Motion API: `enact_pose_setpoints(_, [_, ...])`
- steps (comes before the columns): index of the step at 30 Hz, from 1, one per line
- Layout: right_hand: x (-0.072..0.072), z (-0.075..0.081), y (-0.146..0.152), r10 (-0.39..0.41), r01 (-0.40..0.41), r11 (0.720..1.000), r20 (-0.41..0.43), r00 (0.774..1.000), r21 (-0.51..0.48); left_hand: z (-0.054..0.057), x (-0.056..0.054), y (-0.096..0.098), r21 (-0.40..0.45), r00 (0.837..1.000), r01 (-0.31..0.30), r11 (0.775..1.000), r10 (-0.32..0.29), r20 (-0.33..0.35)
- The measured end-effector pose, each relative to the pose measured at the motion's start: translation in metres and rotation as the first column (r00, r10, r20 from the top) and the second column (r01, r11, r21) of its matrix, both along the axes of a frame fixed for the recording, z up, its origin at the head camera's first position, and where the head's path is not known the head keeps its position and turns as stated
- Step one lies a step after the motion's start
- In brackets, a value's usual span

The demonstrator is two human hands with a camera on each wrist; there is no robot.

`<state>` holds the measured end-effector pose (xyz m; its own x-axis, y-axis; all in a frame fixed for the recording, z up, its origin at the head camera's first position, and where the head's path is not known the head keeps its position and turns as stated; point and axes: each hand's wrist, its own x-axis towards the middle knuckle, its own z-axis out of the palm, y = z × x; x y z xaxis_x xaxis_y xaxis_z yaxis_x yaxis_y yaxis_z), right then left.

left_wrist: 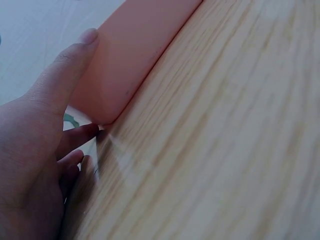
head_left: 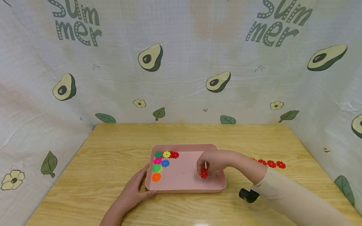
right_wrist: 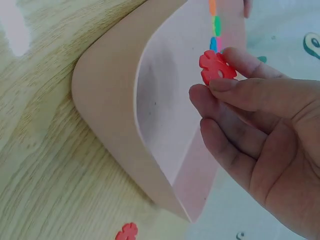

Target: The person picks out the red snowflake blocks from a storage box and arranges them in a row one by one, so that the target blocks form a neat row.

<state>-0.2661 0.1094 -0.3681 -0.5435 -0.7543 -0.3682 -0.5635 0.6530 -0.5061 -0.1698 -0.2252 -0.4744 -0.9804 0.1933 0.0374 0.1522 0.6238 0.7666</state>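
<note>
- Avocado-print cloth point(head_left: 183, 56) hangs behind the wooden table point(head_left: 123, 138).
- Right hand point(head_left: 214, 160), low right of centre, pinches a red flower piece point(head_left: 203, 173) over the right part of the pink tray point(head_left: 186, 165).
- Left hand point(head_left: 134, 190), well apart from it, spreads thumb and fingers against the tray's lower-left corner.
- I see coloured flower pieces point(head_left: 165, 163) along the tray's left.
- Red pieces point(head_left: 271, 163) lie lower right.

The head view looks forward and down from farther off; both wrist views are close up. All show the tray point(head_left: 185, 181), low in the head frame.
</note>
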Motion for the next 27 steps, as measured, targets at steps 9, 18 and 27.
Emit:
enact_pose_setpoints(9, [0.008, 0.011, 0.032, 0.005, -0.003, 0.997, 0.025, 1.000, -0.079, 0.000, -0.001, 0.001, 0.000, 1.000, 0.005, 1.000, -0.005, -0.003])
enact_pose_setpoints(18, [0.012, 0.014, 0.071, -0.030, 0.035, 0.992, 0.046, 0.998, -0.125, -0.001, -0.002, 0.003, -0.016, 1.000, 0.011, 1.000, -0.011, -0.018])
enact_pose_setpoints(27, [0.011, 0.014, 0.101, -0.102, 0.108, 0.982, 0.044, 0.994, -0.156, 0.001, 0.000, 0.003, -0.016, 1.000, -0.002, 1.000, 0.002, 0.001])
